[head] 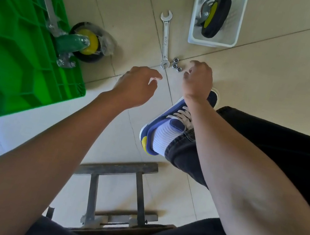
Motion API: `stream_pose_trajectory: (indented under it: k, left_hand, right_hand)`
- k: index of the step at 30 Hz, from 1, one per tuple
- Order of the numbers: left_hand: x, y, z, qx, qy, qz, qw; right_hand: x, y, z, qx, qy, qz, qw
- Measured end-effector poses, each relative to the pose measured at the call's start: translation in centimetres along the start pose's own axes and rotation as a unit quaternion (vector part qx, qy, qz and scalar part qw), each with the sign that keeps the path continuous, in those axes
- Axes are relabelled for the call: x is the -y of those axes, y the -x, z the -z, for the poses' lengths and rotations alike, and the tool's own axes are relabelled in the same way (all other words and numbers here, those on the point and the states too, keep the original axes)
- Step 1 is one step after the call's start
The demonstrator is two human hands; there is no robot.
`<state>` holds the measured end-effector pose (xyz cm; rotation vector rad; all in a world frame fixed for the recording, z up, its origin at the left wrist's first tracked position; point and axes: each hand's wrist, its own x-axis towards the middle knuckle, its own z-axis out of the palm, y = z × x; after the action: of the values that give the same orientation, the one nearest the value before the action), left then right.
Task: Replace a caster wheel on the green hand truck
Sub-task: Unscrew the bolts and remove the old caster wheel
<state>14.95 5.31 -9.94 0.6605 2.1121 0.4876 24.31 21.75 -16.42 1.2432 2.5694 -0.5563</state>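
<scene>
Lying beyond right hand (198,79), nuts (176,65), wrench (165,38)

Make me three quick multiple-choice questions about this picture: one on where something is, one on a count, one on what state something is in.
1. Where is the loose caster wheel?
A. In the white basket
B. Under the shoe
C. In the left hand

2. How many nuts lie by the wrench?
A. One
B. Three
C. Six

3. What is the left hand doing?
A. Gripping the wrench
B. Hovering open, holding nothing
C. Pressing on the hand truck

Answers: 1 A, the wheel sits inside the basket. 2 B, three nuts cluster at the wrench's near end. 3 B, its fingers are relaxed above the floor.
</scene>
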Motion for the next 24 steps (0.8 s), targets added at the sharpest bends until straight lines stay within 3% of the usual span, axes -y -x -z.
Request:
stream_pose_trajectory:
  k: [6,11,16,24]
  left_hand:
    - [-1.1,2.8,2.4,-0.029,0.022,-0.012,0.999]
    - [-2.8,7.1,5.1,-0.075,0.031,-0.036,0.996]
    - [-3.6,11.9,8.2,-0.123,0.004,-0.056,0.991]
    - [-4.3,19.6,13.0,-0.219,0.003,-0.048,0.974]
  right_hand:
    - [1.5,1.9,4.4,-0.015,-0.081,-0.024,0.996]
    - [4.1,4.0,8.0,-0.015,-0.263,-0.083,0.961]
    - [8.3,6.1,12.2,-0.045,-0.311,-0.020,0.949]
    - [13.8,10.5,17.1,-0.032,-0.325,0.093,0.941]
